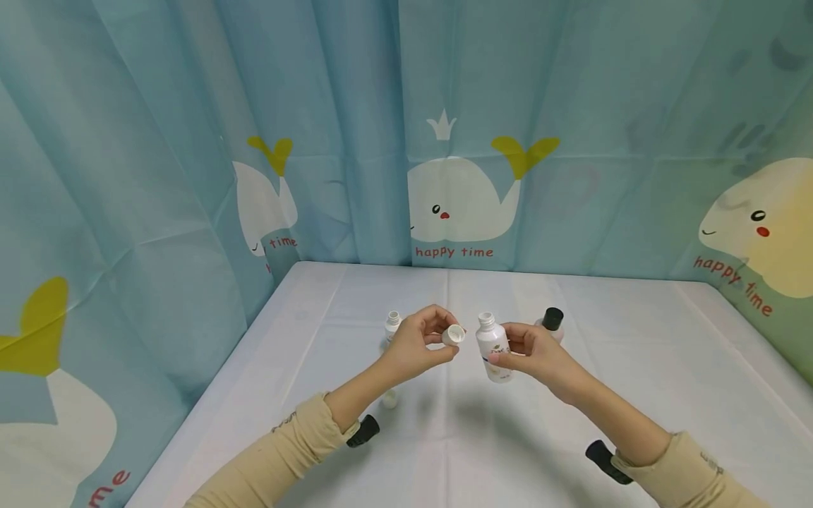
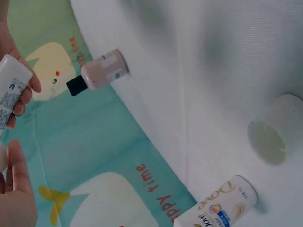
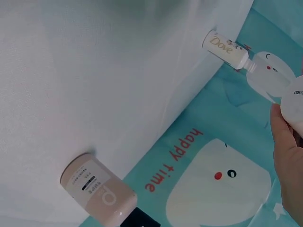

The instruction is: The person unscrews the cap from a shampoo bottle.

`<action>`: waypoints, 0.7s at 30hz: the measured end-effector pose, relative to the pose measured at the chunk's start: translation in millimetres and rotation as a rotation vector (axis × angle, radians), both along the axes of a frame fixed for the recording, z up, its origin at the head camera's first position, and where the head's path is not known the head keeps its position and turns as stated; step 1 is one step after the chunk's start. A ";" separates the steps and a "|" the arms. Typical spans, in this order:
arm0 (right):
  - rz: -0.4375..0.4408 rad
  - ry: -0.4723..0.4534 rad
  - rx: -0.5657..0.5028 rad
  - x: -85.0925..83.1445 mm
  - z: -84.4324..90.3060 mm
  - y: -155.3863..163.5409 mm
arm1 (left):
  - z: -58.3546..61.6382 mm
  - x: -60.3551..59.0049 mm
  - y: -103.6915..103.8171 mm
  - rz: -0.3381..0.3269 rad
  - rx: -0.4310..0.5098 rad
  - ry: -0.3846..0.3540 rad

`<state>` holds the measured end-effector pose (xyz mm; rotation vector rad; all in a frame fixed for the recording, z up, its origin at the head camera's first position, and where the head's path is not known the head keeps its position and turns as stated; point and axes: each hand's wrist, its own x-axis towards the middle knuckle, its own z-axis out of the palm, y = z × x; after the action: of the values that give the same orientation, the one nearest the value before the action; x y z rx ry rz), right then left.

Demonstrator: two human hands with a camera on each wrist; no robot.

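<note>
1. A person's right hand (image 1: 540,353) grips a small white bottle (image 1: 493,347) above the bench (image 1: 635,367), fingers curled round its body; the bottle stands nearly upright, its threaded neck bare, with a small coloured label on its front.
2. The left hand (image 1: 416,346) pinches a white cap (image 1: 453,335) between thumb and fingers, its hollow side turned toward the bottle, just beside the neck but apart from it.
3. Behind the left hand, a second white bottle (image 1: 392,326) stands uncapped on the bench; the hand hides most of it in the head view, while the left wrist view shows the word Dove on its body (image 2: 222,205).
4. Behind the right hand stands a pale pink bottle (image 1: 551,323) with a black cap, partly hidden by the fingers in the head view and plain in the right wrist view (image 3: 97,191).
5. A loose white cap (image 2: 274,135) lies on the bench near the Dove bottle, open side showing; in the head view only its edge peeks out below the left wrist.
6. The held bottle's label print is too small to read, and both wrist views cut the held bottle off at the frame edge.
7. Count: three bottles, two white caps, one black cap, two hands; a whale-print curtain (image 1: 457,204) reading "happy time" closes in the bench.
</note>
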<state>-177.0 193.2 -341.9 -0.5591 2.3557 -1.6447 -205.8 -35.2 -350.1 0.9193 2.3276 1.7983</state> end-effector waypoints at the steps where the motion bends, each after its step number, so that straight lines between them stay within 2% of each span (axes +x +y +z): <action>1: -0.006 -0.001 0.001 0.4 -0.2 -0.2 | -1.1 0.2 -0.1 0.002 -0.003 -0.009; 11: -0.037 0.015 0.031 -0.2 -0.3 2.0 | -1.7 5.5 1.1 0.015 -0.042 -0.031; 18: -0.051 0.015 0.034 -2.5 0.6 3.5 | -3.2 8.8 0.9 0.049 -0.089 0.018; 21: -0.068 0.016 0.050 -3.4 1.0 3.2 | -4.7 9.3 0.5 0.049 -0.094 0.006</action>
<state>-180.4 196.5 -340.9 -0.4901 2.4449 -1.6102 -196.5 -34.7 -354.8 0.8634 2.4355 1.6885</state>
